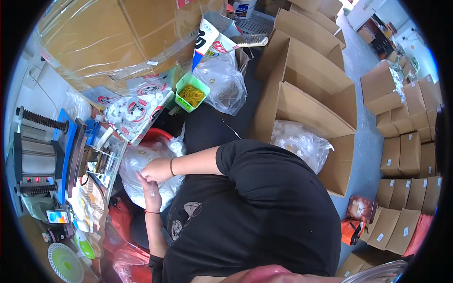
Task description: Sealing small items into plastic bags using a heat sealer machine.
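Observation:
My right hand point(158, 170), with a brown band at its wrist, is closed, and its fingertips meet those of my left hand. My left hand point(150, 189), wearing a thin red string, has its thumb and fingers pressed together. Whatever lies between the fingers is too small or hidden to make out. Both hands are over a clear plastic bag point(131, 165) bulging from a red tub point(163, 134) beside my lap. Just beyond, a green square container point(203, 84) holds yellow rubber bands point(191, 95). A printed bag tray with small white pieces point(137, 112) sits to its left.
Open cardboard boxes point(311, 70) stand to my right, one with clear plastic bags point(302, 141) inside. A large wrapped carton point(118, 37) fills the far left. At left are a machine with springs point(37, 153), a phone point(57, 216) and a green fan point(65, 262). Stacked cartons point(401, 151) line the right.

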A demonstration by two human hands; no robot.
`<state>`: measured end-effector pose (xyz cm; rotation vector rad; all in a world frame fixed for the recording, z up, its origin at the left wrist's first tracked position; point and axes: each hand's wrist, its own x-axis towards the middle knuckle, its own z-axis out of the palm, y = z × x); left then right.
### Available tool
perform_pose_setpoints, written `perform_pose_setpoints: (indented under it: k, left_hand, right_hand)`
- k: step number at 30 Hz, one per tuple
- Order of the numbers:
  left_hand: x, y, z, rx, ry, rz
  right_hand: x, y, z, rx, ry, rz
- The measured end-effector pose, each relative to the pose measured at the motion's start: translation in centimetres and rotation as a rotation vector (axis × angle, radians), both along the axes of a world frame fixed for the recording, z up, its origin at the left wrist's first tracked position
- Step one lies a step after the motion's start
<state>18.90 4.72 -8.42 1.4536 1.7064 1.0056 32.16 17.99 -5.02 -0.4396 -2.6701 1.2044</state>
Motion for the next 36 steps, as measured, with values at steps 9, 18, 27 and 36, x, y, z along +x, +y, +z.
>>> perform_pose_setpoints:
  k: [9,18,27,36]
  left_hand:
    - [-3.0,0.7,1.2,-0.304,-0.9,0.087]
    - [-4.8,-0.3,0.9,-0.271,-0.722,0.016]
    - [-2.2,0.7,0.8,0.302,0.671,0.182]
    - [-1.8,-0.1,2.4,0.331,0.744,0.375]
  right_hand:
    - [1.4,-1.8,-0.6,0.429,0.54,-0.194]
    - [-0.1,-2.5,-2.9,0.388,0.676,0.071]
    - [-4.5,0.9,-5.5,-0.379,-0.18,0.211]
    - [-4.0,0.8,-3.3,-0.267,0.067,-0.06]
